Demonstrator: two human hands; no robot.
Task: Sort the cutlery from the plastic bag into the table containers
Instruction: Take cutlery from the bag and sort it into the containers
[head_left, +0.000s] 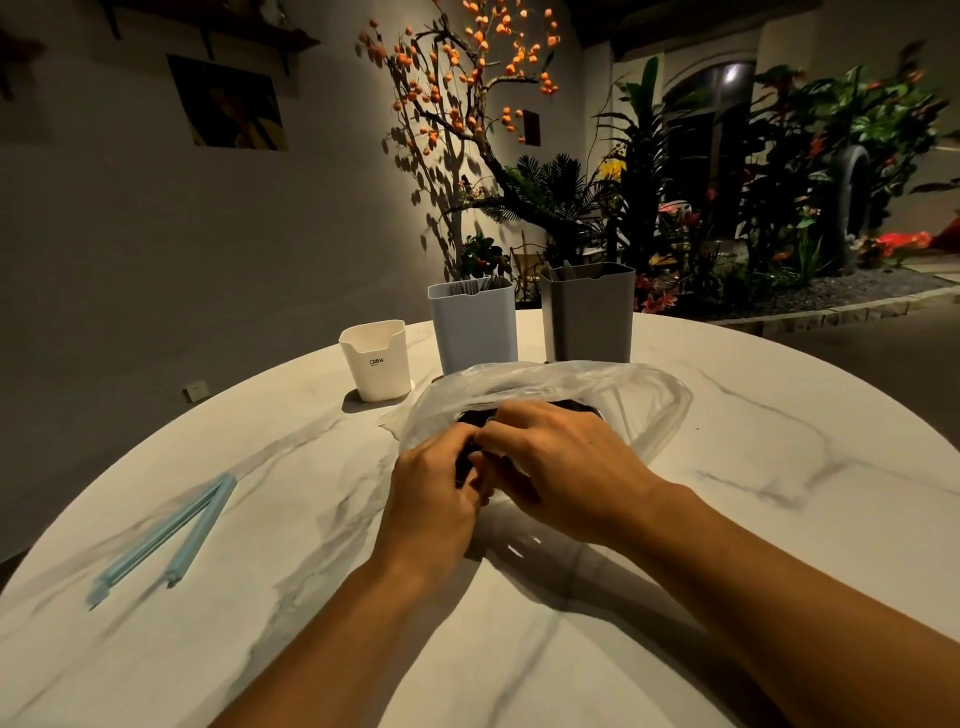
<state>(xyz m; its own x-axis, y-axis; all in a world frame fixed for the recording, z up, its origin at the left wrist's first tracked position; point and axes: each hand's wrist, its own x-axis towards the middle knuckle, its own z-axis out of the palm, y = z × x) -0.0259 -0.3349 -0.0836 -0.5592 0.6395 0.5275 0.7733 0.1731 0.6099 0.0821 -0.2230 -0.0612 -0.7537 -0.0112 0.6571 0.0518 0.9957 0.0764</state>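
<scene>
A clear plastic bag (644, 400) lies in the middle of the round marble table (779, 467), with dark cutlery (475, 417) showing through its opening. Both my hands are at the bag's mouth. My left hand (434, 486) has its fingers curled onto the bag's edge and the dark items. My right hand (558, 462) reaches across, its fingers pinching the plastic next to the left fingers. Behind the bag stand a short white container (375, 361), a tall pale blue container (472, 325) and a tall grey container (589, 314); the two tall ones hold cutlery.
A light blue bag-sealing clip (166, 535) lies open on the table's left side. Beyond the table's far edge are plants and a tree with orange fruits. A wall runs along the left.
</scene>
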